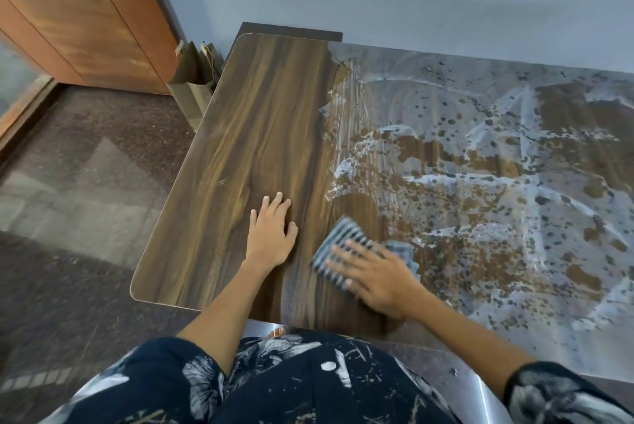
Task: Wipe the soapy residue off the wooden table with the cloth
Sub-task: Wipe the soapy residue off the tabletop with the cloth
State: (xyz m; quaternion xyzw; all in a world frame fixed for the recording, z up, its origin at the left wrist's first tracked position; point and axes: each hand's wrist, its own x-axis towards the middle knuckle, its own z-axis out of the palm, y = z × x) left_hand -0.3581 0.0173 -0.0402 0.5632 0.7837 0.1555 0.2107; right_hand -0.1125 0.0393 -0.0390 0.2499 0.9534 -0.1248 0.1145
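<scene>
Most of the table (260,122) on our right is soapy. Our right hand (379,278) presses the cloth (338,248) flat near the front edge, fingers spread. Our left hand (271,235) rests, fingers spread. We should push hard in long, overlapping rows.

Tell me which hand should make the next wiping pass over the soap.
Right. The right hand already presses flat on the striped cloth at the edge of the soapy residue, which spreads to its right. The left hand rests open on clean wood, away from both.
</scene>
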